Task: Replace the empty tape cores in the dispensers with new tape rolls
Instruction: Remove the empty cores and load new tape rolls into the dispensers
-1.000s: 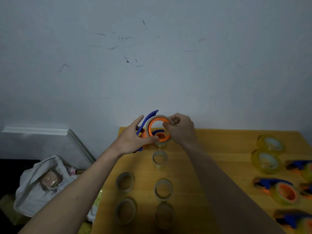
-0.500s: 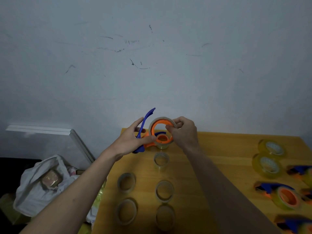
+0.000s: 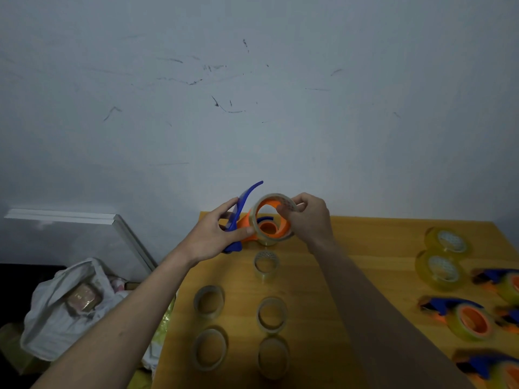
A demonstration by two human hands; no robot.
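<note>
1. My left hand (image 3: 213, 237) was closed around the blue handle of the dispenser (image 3: 247, 220), holding it up over the far edge of the wooden table (image 3: 351, 248).
2. My right hand (image 3: 307, 217) had its fingertips pinched on the rim of the empty core (image 3: 276, 217), a thin, pale ring around the orange hub.
3. Compared with a second earlier, the core's near side had tilted up and away from the hub, and the handle stood steeper. I took that to mean the core was coming free but was not yet off.
4. Five bare cores (image 3: 266, 263) sat on the table below my hands, apart from each other in rough rows, so this looked like the sixth removal.
5. Two new tape rolls (image 3: 441, 272) waited on the right, touching each other, near several dispensers (image 3: 466, 318) that already carried yellow tape.
6. Next, I judged, the core would join the row and one of those rolls would go on the hub.
</note>
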